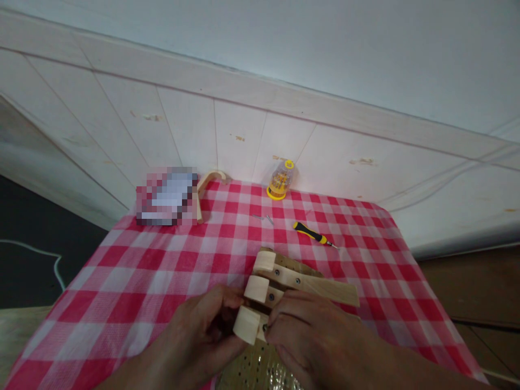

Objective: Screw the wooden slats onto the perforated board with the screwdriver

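Observation:
Three pale wooden hooks with curled ends lie side by side over a perforated board (pixel 244 368) wrapped in shiny film. Round-headed screws sit in the far hook (pixel 333 288) and the middle hook (pixel 257 289). My left hand (pixel 203 325) grips the curled end of the near hook (pixel 247 325) between thumb and fingers. Over the near hook's shank, my right hand (pixel 309 330) is closed, its fingertips beside a screw (pixel 265 327). Whatever those fingertips pinch is hidden. Much of the middle and near hooks is covered by my right hand.
A yellow-and-black screwdriver (pixel 311 233) lies beyond the hooks, near a few small loose screws (pixel 270 219). Farther back stand a clear bit case with yellow base (pixel 280 181), another wooden hook (pixel 199 203) and a blurred flat object (pixel 168 197). A wall borders the checked tablecloth (pixel 134 281).

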Motion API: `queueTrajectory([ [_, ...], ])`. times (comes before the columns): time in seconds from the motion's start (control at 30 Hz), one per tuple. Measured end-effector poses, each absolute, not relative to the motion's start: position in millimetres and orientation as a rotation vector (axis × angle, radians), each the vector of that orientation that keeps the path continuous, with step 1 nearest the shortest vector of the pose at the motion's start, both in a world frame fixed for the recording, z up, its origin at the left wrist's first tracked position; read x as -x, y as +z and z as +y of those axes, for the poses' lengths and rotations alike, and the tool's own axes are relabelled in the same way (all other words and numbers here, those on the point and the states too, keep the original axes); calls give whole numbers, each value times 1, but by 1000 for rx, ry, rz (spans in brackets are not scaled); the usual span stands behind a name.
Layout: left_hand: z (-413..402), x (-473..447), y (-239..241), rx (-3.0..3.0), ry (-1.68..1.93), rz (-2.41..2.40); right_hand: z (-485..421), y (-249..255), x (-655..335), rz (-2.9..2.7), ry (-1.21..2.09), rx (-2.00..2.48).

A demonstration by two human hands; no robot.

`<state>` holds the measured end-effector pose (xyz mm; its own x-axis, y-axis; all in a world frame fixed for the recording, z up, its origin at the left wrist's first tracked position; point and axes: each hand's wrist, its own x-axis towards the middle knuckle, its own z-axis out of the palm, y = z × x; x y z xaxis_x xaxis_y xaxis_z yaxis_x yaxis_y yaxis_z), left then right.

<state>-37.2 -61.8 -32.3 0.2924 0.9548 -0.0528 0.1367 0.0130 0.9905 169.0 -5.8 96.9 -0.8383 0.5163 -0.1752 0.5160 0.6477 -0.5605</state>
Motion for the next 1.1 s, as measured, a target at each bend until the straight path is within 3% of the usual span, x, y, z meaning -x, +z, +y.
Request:
queueTrajectory([
  [0.17,-62,38,-33,-1426,904,1117,-6,95,-169,-2818,971,904],
  [0.47,-61,39,-33,-1425,885,1105,-2,47,-166,-2893,972,835],
  [0.8,-63,39,-32,-1418,882,1113,4,62,-163,-3030,928,738],
  [1.1,-62,38,-29,-1396,881,1093,4,63,-164,-2867,1113,792],
])
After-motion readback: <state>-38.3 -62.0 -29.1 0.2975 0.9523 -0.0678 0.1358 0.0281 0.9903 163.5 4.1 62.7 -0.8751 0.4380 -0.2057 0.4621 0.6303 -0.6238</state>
